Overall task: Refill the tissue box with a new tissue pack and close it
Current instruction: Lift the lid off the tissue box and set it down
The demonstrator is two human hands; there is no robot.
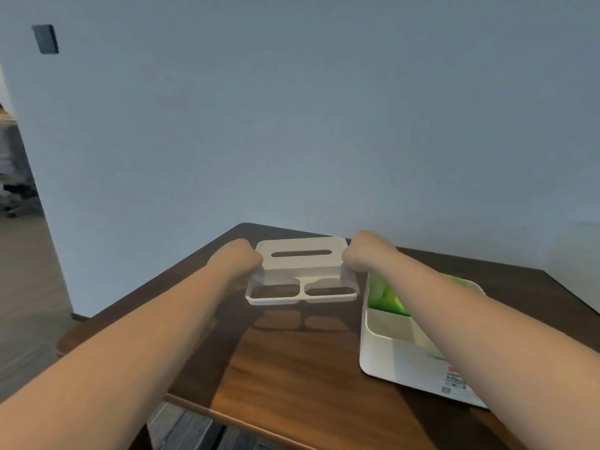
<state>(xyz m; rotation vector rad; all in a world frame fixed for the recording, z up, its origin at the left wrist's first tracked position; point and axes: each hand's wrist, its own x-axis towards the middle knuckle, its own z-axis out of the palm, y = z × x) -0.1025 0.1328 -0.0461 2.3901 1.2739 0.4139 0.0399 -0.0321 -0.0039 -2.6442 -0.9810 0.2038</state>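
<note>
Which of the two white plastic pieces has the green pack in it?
The white base tray on the right, resting on the table, holds the green pack. The slotted lid, gripped by both hands, holds nothing.

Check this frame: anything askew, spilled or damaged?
No spill or damage visible. The white lid is off the box, held in the air over the table by the left hand and right hand. The box base sits open to the right, with a green tissue pack inside.
</note>
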